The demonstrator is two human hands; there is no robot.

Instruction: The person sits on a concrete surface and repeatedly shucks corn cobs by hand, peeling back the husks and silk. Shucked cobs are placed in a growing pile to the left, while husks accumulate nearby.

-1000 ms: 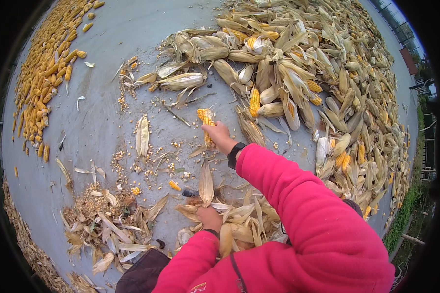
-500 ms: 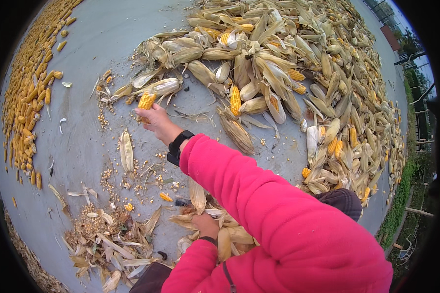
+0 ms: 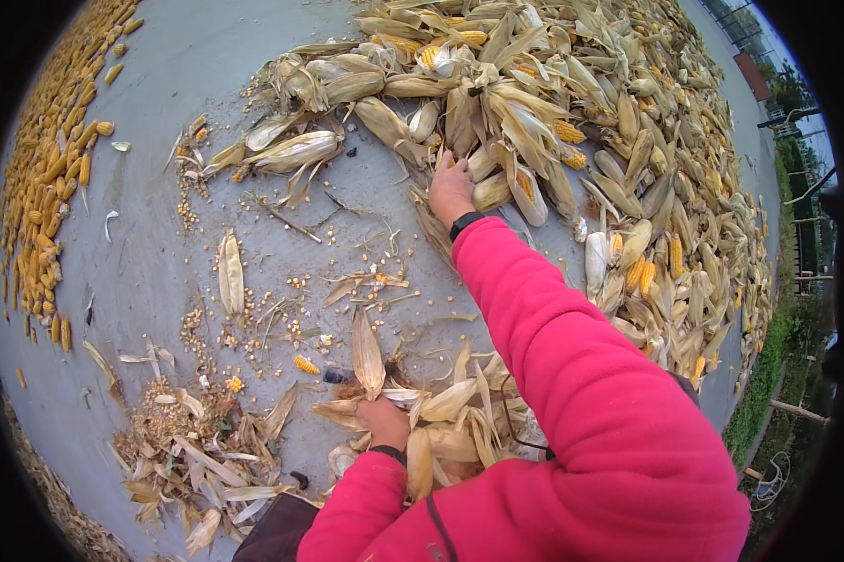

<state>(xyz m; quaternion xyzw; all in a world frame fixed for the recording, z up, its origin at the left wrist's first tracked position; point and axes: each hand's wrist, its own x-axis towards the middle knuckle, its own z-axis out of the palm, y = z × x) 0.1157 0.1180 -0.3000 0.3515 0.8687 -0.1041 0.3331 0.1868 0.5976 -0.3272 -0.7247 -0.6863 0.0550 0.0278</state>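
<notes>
My right hand [image 3: 451,190] reaches forward into a big pile of corn ears in pale husks [image 3: 572,140]. Its fingers lie on the ears at the pile's near edge, and I cannot see whether they close on one. It carries no yellow cob. My left hand [image 3: 384,421] rests close to my body on a heap of stripped dry husks [image 3: 459,412], fingers curled around some of them. A black band sits on each wrist, and both sleeves are pink.
A long row of bare yellow cobs [image 3: 47,187] runs along the left edge of the grey concrete floor [image 3: 160,262]. Loose kernels, one short cob piece [image 3: 306,364] and single husks are scattered in the middle. A second husk litter heap [image 3: 188,440] lies at lower left.
Earlier my right hand held a yellow cob and swung it left. Now the cob is gone from that hand, which has moved right into the pile of ears. My left hand stayed on the husks.
</notes>
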